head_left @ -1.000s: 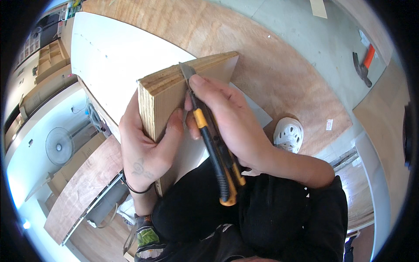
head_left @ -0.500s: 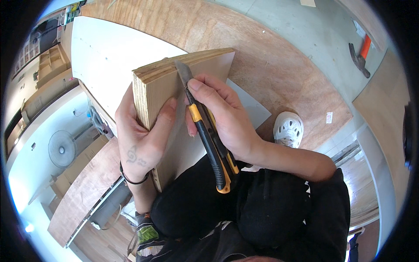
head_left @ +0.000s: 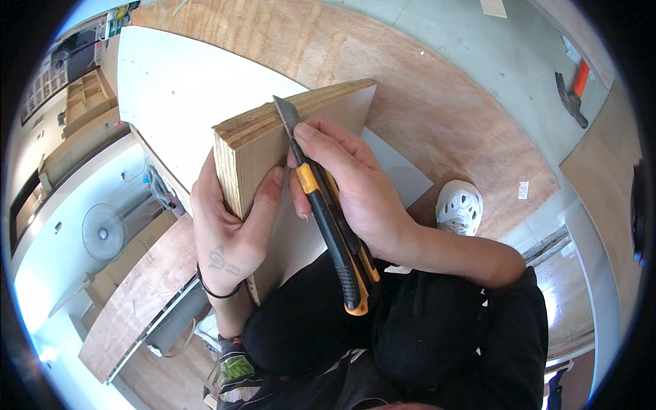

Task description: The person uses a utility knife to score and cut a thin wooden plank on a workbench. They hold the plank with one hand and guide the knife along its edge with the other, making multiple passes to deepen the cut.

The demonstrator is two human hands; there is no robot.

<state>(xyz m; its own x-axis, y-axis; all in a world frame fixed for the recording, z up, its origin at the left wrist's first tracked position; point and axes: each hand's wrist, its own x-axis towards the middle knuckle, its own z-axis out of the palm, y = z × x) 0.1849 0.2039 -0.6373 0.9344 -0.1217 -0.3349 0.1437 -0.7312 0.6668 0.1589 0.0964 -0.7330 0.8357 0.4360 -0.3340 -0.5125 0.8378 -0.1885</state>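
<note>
A thick wooden board (head_left: pixel 236 174) with layered edges stands tilted in front of me, its lower end down by my thigh. My left hand (head_left: pixel 236 232) grips its near edge, thumb on the right face and the fingers hidden behind. In my right hand (head_left: pixel 355 174) is a black and yellow utility knife (head_left: pixel 331 232), pinched close to its blade. The bare blade (head_left: pixel 285 113) lies at the board's top layered edge, its tip pointing up and left. Whether the blade bites into the wood I cannot tell.
Behind the board a large white panel (head_left: pixel 184 89) lies on a plywood sheet (head_left: pixel 437 102). A hammer (head_left: pixel 572 99) with an orange-red handle rests on the grey floor at far right. A white clog (head_left: pixel 459 208) stands on the plywood. At left is a fan (head_left: pixel 104 232).
The board's near corner has dropped slightly and tipped, showing more of its top edge. Both hands sit a little lower and further right in view; the blade is still at that edge.
</note>
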